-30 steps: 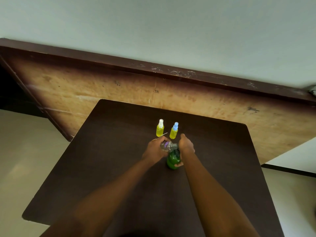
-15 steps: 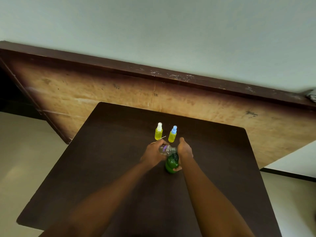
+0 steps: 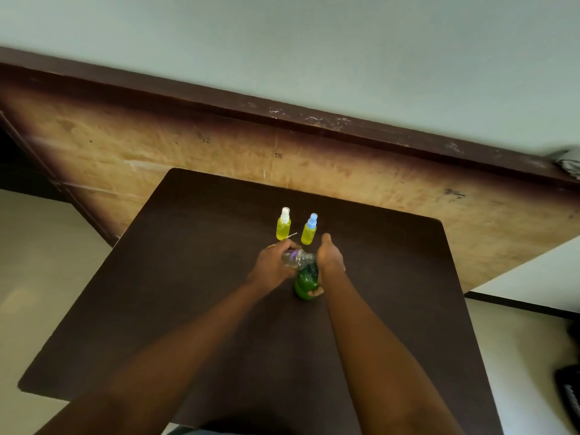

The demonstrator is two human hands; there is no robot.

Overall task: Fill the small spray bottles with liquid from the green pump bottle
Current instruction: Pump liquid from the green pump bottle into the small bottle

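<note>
**Both hands closed on bottles at mid-counter**

Head view, looking down along two bare forearms. Near the middle of the dark counter [image 3: 188, 277]: the green pump bottle [image 3: 306, 282], standing upright, held by the right hand [image 3: 329, 257]. Right fingers [image 3: 315, 291] curled round its body, thumb lifted toward twelve o'clock. Pump head hidden between the hands, so cannot tell how it sits.

At nine o'clock of the green bottle's top and touching it: a small clear spray bottle [image 3: 296, 258], tipped onto its side, faintly purple along one part. Gripped by the left hand [image 3: 273, 268], left fingers [image 3: 287, 246] wrapped over its far side. Cannot tell whether any liquid is inside.

At twelve o'clock of the hands, just beyond them and untouched: two small bottles filled with yellow liquid, both upright, near each other but apart. To eleven o'clock, the white-capped bottle [image 3: 283, 226]; to twelve o'clock, the blue-capped bottle [image 3: 309, 230]. Between their bases, a thin pale stick [image 3: 292, 236] lying on the counter.

Beyond the counter's far edge: a scuffed wooden panel [image 3: 188, 152] with a dark top rail, then a pale wall. At two o'clock on that rail, a grey cloth [image 3: 569, 163].
</note>
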